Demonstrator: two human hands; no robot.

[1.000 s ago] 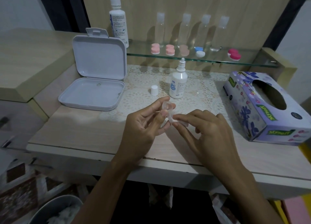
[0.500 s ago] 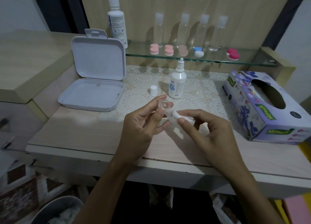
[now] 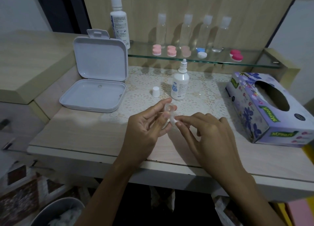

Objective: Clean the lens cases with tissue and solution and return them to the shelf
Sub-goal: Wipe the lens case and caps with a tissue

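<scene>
Clear lens case (image 3: pixel 168 107) held up over the lace mat (image 3: pixel 200 96), just in front of the small solution bottle (image 3: pixel 180 84). Left hand (image 3: pixel 146 125) pinches it between thumb and fingertips, the open cup turned toward the camera.

Right hand (image 3: pixel 209 130) pinches a small wad of tissue (image 3: pixel 173 120) at its fingertips and has it pressed against the lower end of the case. A second ago that hand sat lower and nearer the left palm; half a second ago it had drawn out to the right with the wad plainly showing; now it is back in against the case with its fingers more spread. Reads as a back-and-forth wiping stroke. The case itself has barely shifted.

Judgement: wiping of this case is under way, not finished; nothing yet returned from this pair of hands.

Bottle cap (image 3: pixel 155 91) stands off, left of the open bottle. Tissue box (image 3: pixel 271 110) at right. White hinged box (image 3: pixel 96 83) lies open at left. On the glass shelf (image 3: pixel 254 63): pink cases (image 3: pixel 157 50), a blue-and-white one (image 3: pixel 201 53), a red one (image 3: pixel 236 55), clear bottles behind.
</scene>
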